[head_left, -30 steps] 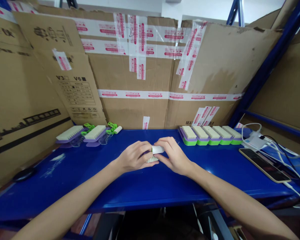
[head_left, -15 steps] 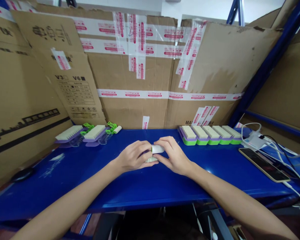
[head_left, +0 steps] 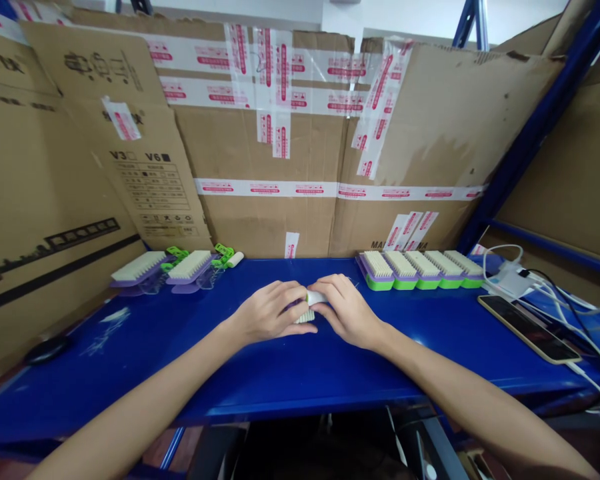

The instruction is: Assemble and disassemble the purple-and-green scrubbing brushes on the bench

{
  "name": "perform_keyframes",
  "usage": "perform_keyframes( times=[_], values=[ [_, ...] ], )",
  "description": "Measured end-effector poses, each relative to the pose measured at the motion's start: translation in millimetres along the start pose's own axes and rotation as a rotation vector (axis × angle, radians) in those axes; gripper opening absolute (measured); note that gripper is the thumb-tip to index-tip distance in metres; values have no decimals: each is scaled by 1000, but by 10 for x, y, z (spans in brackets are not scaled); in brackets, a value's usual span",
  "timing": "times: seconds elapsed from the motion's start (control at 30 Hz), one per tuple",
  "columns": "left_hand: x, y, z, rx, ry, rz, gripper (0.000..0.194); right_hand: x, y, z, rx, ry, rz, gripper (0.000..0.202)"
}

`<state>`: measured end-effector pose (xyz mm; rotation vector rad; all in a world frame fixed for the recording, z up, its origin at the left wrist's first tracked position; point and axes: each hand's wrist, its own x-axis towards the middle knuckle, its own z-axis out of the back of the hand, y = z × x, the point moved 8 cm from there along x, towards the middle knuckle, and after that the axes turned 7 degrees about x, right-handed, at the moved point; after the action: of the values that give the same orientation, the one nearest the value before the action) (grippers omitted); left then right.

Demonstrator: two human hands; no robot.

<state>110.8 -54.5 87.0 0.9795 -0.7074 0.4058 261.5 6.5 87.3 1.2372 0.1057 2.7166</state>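
Near the middle of the desk my left hand (head_left: 270, 311) is closed around a scrub brush, mostly hidden by the fingers. Its pale bristles (head_left: 306, 316) stick out below the index finger, with a bit of purple above them. My right hand (head_left: 350, 312) pinches a short white cylinder (head_left: 317, 298) between thumb and fingers. A green edge shows at the cylinder's left end, against my left fingertips. Whether the cylinder is joined to the brush cannot be made out.
At the left stand purple brush heads (head_left: 190, 265) with clear parts and green pieces (head_left: 224, 255). A row of several purple-and-green brushes (head_left: 414, 270) lines the back right. A phone (head_left: 527, 330), white cables and a charger (head_left: 510, 283) lie at the right; cardboard (head_left: 270, 220) walls the back.
My right thumb has drawn up off the bristles onto the white cylinder. The cylinder shows less between my hands and has shifted slightly right.
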Motion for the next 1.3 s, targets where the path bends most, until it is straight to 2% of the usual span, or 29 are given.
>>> perform_keyframes(
  times=[0.23, 0.4, 0.57, 0.77, 1.0, 1.3],
  values=[
    [-43, 12, -96, -4, 88, 12, 55, -12, -43, 17, 14, -33, -8, 24],
    [-46, 14, -89, 1, 64, 44, 45, 2, -49, 31, 28, -39, -11, 25],
    [-24, 30, -48, -17, 45, 50, 45, 24, -18, 59, 37, -49, -15, 27],
    [37, -4, -2, 9, 30, 11, 36, 30, -13, 67, 37, -54, -17, 33],
    [14, 7, -13, -53, 26, 40, 47, 36, -14, 68, 45, -40, -21, 25],
    [25, -43, 3, -13, 5, 8, 40, 51, 11, 61, 78, -1, 1, 22]
  ],
)
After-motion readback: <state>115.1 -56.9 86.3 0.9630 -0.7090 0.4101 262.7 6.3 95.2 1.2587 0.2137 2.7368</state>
